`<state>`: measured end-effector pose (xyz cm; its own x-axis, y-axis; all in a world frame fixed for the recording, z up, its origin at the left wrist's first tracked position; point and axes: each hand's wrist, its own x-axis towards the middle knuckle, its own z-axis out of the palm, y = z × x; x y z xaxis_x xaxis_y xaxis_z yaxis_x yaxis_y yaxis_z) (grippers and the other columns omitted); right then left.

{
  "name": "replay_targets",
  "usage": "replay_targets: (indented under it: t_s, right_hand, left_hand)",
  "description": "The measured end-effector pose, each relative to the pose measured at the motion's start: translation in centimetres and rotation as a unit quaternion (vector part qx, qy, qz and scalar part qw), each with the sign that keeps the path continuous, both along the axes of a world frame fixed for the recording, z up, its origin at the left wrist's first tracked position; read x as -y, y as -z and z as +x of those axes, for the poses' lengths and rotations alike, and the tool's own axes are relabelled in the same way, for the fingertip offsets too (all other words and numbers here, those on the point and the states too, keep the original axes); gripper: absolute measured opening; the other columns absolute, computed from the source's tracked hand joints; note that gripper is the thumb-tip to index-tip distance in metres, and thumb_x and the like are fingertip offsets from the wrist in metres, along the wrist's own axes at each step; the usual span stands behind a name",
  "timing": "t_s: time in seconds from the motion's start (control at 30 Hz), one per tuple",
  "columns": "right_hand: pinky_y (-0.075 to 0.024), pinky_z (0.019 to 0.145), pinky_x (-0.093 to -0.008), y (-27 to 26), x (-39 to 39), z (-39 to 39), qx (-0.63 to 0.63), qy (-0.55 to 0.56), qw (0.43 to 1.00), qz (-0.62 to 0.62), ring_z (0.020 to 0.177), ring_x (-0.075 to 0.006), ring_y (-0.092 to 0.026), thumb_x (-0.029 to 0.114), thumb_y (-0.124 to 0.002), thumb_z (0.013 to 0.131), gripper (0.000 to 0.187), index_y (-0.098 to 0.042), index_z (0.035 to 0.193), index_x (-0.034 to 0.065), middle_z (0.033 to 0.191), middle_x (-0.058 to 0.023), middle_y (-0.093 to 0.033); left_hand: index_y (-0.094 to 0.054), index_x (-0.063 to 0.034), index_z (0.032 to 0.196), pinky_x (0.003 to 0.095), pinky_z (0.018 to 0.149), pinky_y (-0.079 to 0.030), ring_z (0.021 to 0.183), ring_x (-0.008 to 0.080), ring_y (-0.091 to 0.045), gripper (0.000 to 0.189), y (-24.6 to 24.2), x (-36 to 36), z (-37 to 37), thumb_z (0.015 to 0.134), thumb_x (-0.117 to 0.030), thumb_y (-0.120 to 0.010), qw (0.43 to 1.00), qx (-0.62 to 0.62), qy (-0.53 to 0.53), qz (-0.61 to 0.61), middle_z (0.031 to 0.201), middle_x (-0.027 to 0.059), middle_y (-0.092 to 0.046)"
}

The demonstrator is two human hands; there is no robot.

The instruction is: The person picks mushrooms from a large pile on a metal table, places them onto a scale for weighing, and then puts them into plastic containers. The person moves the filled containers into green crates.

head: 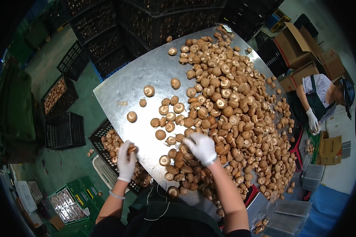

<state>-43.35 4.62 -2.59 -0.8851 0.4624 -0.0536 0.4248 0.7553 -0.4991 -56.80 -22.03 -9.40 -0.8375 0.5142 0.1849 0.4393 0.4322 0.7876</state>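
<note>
My left hand (126, 164), in a white glove, holds a brown shiitake mushroom (132, 148) at the left edge of the metal table (115, 94). Below that hand is a black plastic crate (98, 137) with mushrooms inside. My right hand (201, 148), gloved too, is over the near left side of a large mushroom pile (234, 118). Its thumb points left near several mushrooms, and its other fingertips are hidden, so a grip cannot be made out. Loose mushrooms lie to the left of the pile, some with their stems up.
Stacked black crates (166, 26) stand behind the table. At right, a co-worker (317, 94) in white gloves stands near cardboard boxes (296, 44). Clear plastic trays (290, 213) lie at the near right. Green crates (86, 192) and black crates (65, 130) occupy the floor at left.
</note>
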Motion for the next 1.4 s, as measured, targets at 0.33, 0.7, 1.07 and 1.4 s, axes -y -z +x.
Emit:
replay_targets:
  t_s: [0.33,0.7,1.07,1.4]
  right_hand:
    - [-0.0523,0.075,-0.043,5.3,-4.4,-12.5,0.081,0.057,0.991,0.091,0.095,-0.0321,-0.06,0.023,-0.062,0.079,0.029,-0.056,0.1,0.0036,0.103,-0.0197,-0.057]
    - [-0.049,0.076,-0.0403,6.5,-3.0,-10.2,-0.026,-0.062,0.989,0.131,0.09,-0.028,-0.059,0.014,-0.059,0.078,0.043,-0.052,0.121,0.0156,0.099,-0.0078,-0.058]
    - [-0.0511,0.079,-0.0319,0.2,-2.8,-4.5,0.006,-0.054,0.966,-0.255,0.092,-0.0213,-0.061,0.019,-0.067,0.08,0.042,-0.056,0.119,0.0121,0.104,-0.0081,-0.06]
    - [-0.0531,0.079,-0.0334,0.9,0.8,7.4,-0.306,0.186,0.642,-0.678,0.102,-0.0253,-0.06,0.037,-0.057,0.089,0.041,-0.049,0.118,0.009,0.117,-0.0158,-0.057]
  left_hand:
    - [-0.053,-0.0006,0.122,0.0427,0.106,-0.03,0.124,0.0361,-0.041,0.043,-0.7,-0.2,-5.7,0.079,-0.002,-0.058,0.987,-0.122,-0.051,-0.095,0.129,0.0177,-0.049]
    - [-0.054,-0.0118,0.126,0.0425,0.108,-0.029,0.131,0.0389,-0.032,0.049,1.2,-19.9,-15.2,0.079,-0.015,-0.064,0.985,-0.108,0.05,-0.122,0.141,0.0155,-0.038]
    - [-0.056,-0.005,0.115,0.0325,0.093,-0.045,0.112,0.022,-0.054,0.026,1.3,-18.7,-16.9,0.09,-0.01,-0.051,0.941,0.301,0.115,0.099,0.123,0.0129,-0.055]
    - [-0.034,0.0001,0.135,0.0435,0.107,-0.037,0.131,0.0338,-0.036,0.047,-6.3,-16.4,-4.2,0.1,-0.031,-0.03,0.558,0.677,0.256,0.406,0.142,0.0232,-0.032]
